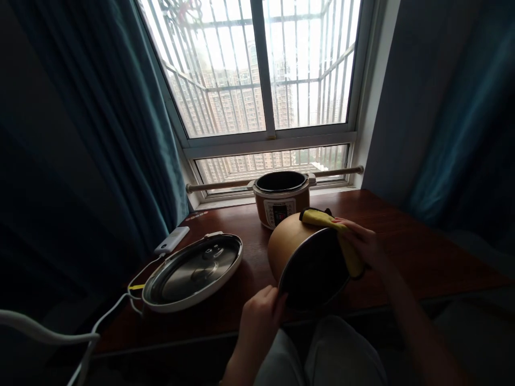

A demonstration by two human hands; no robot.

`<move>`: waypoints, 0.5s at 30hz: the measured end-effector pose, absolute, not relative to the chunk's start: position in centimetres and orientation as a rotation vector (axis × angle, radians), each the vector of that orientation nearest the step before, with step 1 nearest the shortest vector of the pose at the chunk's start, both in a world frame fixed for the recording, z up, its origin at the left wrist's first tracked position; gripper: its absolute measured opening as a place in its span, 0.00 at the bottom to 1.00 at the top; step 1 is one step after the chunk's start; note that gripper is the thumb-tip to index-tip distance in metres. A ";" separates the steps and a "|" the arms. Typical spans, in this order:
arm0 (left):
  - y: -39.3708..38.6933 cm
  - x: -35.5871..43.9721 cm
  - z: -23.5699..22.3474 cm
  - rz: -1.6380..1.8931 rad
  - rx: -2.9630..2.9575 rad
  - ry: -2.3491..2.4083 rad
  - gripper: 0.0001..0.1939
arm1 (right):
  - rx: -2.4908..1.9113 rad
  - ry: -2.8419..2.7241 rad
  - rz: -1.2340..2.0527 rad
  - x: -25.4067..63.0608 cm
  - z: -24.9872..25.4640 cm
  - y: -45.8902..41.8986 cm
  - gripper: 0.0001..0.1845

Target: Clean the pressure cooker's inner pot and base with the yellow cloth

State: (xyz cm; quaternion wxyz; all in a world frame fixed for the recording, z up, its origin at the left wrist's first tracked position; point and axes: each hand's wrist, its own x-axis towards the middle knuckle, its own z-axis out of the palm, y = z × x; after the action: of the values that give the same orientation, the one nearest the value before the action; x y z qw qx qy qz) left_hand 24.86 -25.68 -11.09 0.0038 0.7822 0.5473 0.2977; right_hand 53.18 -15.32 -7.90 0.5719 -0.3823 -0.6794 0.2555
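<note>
My left hand (259, 313) grips the near rim of a golden inner pot (289, 246), which is tilted on its side on the dark wooden table with its dark inside facing me. My right hand (362, 241) presses a yellow cloth (336, 233) against the pot's upper right rim, fingers closed over the cloth. Behind the pot stands the cooker body (280, 197), lid off, with a control panel on its front.
The cooker's lid (193, 272) lies upside down at the left on the table (422, 252). A white power bank (172, 239) and white cable (100, 321) sit near the left edge. A barred window and teal curtains stand behind. My knees are below the table edge.
</note>
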 end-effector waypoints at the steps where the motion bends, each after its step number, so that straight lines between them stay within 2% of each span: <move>1: -26.2 25.7 -11.4 0.981 2.487 1.692 0.17 | -0.893 -1.615 0.606 53.2 -7.6 -14.5 0.17; 7: -28.0 33.2 -14.1 1.244 2.559 1.841 0.18 | -0.817 -1.800 0.551 52.2 -6.5 -10.4 0.19; 11: -28.2 36.9 -14.5 1.154 2.512 2.093 0.16 | -0.785 -1.880 0.542 51.6 -6.8 -8.3 0.20; 15: -27.7 38.3 -13.9 1.087 2.476 2.151 0.16 | -0.810 -1.891 0.550 51.0 -7.4 -7.0 0.21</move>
State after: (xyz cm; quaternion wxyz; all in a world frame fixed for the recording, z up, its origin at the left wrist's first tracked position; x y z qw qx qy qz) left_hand 38.27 -27.70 -13.85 -0.1564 0.7078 0.6148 0.3108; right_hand 50.99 -7.01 -7.36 0.4848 -0.3328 -0.7767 0.2258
